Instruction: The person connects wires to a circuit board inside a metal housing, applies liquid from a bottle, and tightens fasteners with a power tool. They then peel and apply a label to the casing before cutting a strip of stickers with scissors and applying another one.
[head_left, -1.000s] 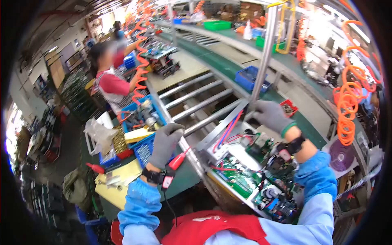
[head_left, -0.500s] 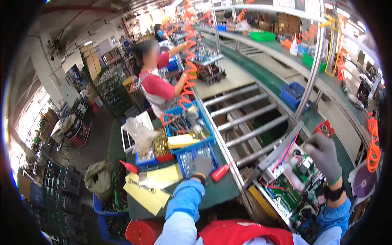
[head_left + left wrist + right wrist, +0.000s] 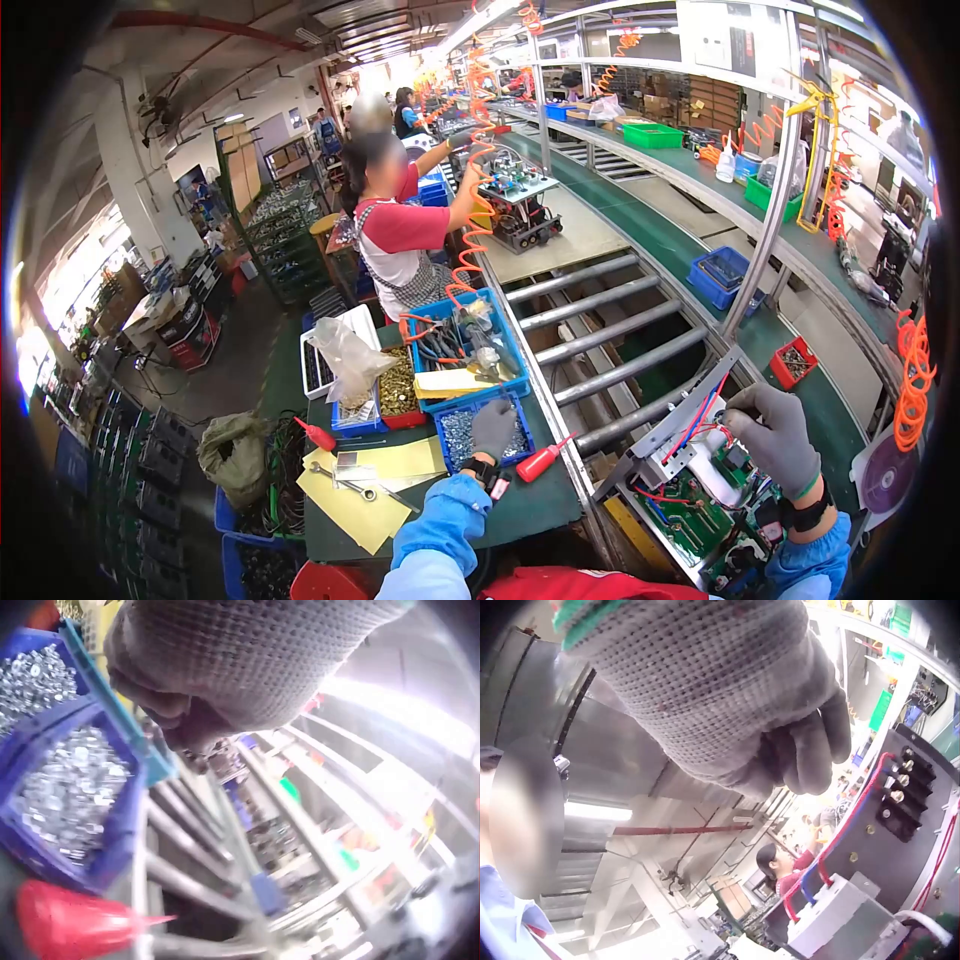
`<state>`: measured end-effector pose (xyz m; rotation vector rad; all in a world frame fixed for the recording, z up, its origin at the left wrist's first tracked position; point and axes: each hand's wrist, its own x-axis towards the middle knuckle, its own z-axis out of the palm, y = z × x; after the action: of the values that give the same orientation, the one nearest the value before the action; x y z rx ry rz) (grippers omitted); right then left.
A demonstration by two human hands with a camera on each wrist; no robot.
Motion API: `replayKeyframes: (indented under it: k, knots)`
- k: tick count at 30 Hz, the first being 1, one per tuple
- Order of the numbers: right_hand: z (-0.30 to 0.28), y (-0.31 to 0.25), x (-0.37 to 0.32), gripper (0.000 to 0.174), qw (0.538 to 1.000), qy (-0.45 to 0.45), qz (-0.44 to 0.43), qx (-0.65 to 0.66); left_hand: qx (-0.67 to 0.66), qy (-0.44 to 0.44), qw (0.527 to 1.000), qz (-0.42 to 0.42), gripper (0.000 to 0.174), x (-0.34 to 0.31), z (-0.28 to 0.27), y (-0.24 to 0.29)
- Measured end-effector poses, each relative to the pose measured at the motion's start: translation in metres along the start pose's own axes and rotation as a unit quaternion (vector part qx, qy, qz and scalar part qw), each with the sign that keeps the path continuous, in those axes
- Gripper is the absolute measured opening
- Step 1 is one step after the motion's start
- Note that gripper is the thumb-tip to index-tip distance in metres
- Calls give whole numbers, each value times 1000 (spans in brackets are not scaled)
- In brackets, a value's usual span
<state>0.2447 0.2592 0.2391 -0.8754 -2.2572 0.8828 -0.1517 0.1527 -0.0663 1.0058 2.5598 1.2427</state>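
Observation:
My left hand [image 3: 493, 428], in a grey knit glove, is at a blue bin [image 3: 455, 438] of small silvery fasteners. In the left wrist view its fingers [image 3: 176, 712] bend inward; I cannot tell whether they pinch a fastener. My right hand [image 3: 778, 432], gloved likewise, hovers beside an open metal chassis with a green circuit board [image 3: 690, 520]. Its fingers [image 3: 810, 754] hang loosely curled, with nothing seen in them. Below them, a white block [image 3: 847, 919] with red and blue wires sits against a dark upright plate [image 3: 889, 825] with a black terminal strip [image 3: 909, 796].
A red squeeze bottle [image 3: 540, 462] lies right of the left hand. Wrenches [image 3: 357, 482] rest on yellow sheets [image 3: 375, 520]. Farther up are a larger blue bin [image 3: 520, 318] of tools and metal rollers [image 3: 610, 333]. A person [image 3: 405, 225] works beyond, near coiled orange hoses [image 3: 915, 390].
My left hand has moved from beside the rail to the blue fastener bin. My right hand has come off the upright metal plate and hovers over the chassis. The head view has turned left.

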Motion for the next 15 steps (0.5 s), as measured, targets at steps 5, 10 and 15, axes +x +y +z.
replayKeyframes:
  k: [5, 10, 15]
  knots:
    - [23, -37, 4, 29, 994, -32, -101, 13, -279, -41, 947, 150, 18, -38, -76, 170]
    - [50, -49, 7, 30, 987, -34, -147, 52, -397, -177, 872, 225, 22, -95, -100, 249]
    - [43, -54, -3, 29, 992, -58, -94, 52, -379, -188, 875, 235, 21, -111, -99, 258]
